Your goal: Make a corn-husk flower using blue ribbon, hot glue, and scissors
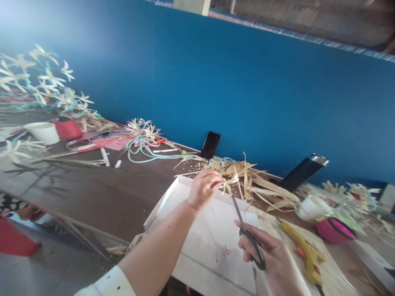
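My left hand [204, 187] is closed in a pinch on a small pale husk piece [230, 181] held above a white cardboard box lid [210, 234]. My right hand [271, 257] grips black-handled scissors [247, 230], whose blades point up toward the husk piece and nearly touch it. A pile of dried corn husk strips [259, 183] lies just behind the pinched piece on the dark wooden table [101, 189].
A yellow glue gun [305, 250] lies right of my right hand. Behind it sit a white cup [311, 207], a pink bowl [335, 230], a black flask [304, 170]. A phone [210, 144] leans on the blue wall. Husk flowers [46, 82], ribbons [145, 150], a red spool [67, 128] stand far left.
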A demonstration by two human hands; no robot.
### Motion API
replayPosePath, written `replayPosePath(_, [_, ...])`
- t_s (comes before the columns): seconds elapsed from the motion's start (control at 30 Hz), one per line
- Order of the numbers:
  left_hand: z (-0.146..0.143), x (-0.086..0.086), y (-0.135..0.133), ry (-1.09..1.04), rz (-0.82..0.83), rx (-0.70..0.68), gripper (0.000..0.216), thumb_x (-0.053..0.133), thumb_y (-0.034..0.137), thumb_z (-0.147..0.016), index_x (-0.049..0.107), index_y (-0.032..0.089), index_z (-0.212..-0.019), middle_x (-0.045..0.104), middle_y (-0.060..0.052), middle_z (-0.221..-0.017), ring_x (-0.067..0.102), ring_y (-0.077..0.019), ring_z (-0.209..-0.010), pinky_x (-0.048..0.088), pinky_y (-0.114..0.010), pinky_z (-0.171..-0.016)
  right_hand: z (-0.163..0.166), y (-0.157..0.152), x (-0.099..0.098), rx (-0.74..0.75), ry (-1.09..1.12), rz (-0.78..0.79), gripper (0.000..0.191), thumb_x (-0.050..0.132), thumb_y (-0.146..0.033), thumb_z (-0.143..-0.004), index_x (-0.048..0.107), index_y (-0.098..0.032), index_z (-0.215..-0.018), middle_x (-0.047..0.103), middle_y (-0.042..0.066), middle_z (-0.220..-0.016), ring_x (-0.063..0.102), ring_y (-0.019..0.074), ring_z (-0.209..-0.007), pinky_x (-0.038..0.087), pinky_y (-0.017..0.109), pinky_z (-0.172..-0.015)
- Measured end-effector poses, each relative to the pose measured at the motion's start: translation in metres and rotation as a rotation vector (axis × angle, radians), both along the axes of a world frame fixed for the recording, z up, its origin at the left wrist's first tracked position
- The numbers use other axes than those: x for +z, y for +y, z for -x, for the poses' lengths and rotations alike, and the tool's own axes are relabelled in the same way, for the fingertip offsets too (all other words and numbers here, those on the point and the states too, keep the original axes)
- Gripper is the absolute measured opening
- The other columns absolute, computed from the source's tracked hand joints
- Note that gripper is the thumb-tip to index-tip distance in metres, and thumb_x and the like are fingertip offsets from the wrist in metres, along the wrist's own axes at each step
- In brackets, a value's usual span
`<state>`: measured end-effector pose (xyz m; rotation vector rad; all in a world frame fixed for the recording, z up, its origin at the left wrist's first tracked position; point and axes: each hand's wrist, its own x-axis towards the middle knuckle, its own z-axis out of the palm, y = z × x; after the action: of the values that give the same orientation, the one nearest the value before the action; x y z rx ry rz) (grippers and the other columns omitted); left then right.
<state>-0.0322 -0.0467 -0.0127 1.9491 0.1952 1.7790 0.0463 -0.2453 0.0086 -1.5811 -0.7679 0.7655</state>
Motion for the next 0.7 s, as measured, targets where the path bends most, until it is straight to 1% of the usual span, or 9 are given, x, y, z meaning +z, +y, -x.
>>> replayPosePath(0.17, [0.0001, -0.0010, -0.0004, 0.021, 0.006, 0.011, 0.005, 0.061, 0.017, -0.078, 0.067, 0.018, -0.076, 0.066, -0.004, -0.080, 0.060, -0.0121, -0.078, 0.050, -0.026, -0.072, 0.0012, -0.0001, 0.0012, -0.024, -0.006, 0.029, 0.042, 0.076, -0.042, -0.058, 0.073, -0.017, -0.092, 0.059, 0.003, -0.057, 0.048, 0.0117, -0.046, 0.040, 0.026, -0.047])
replayPosePath(0.43, [0.0007, -0.0015, 0.0001, 0.043, -0.005, 0.022, 0.006, 0.061, 0.019, -0.078, 0.067, 0.018, -0.077, 0.067, -0.004, -0.080, 0.061, -0.0130, -0.079, 0.050, -0.028, -0.074, 0.0017, 0.0002, 0.0002, -0.037, -0.023, 0.035, 0.043, 0.076, -0.044, -0.058, 0.073, -0.016, -0.091, 0.057, 0.002, -0.053, 0.047, 0.0110, -0.044, 0.042, 0.026, -0.047])
replayPosePath(0.7, [0.0009, -0.0015, 0.0005, 0.053, -0.018, 0.025, 0.006, 0.061, 0.020, -0.078, 0.067, 0.018, -0.077, 0.067, -0.005, -0.080, 0.061, -0.0136, -0.079, 0.050, -0.028, -0.073, 0.0029, -0.0013, 0.0016, -0.061, -0.004, 0.044, 0.044, 0.077, -0.042, -0.056, 0.073, -0.016, -0.092, 0.058, 0.001, -0.055, 0.048, 0.0109, -0.044, 0.040, 0.026, -0.046])
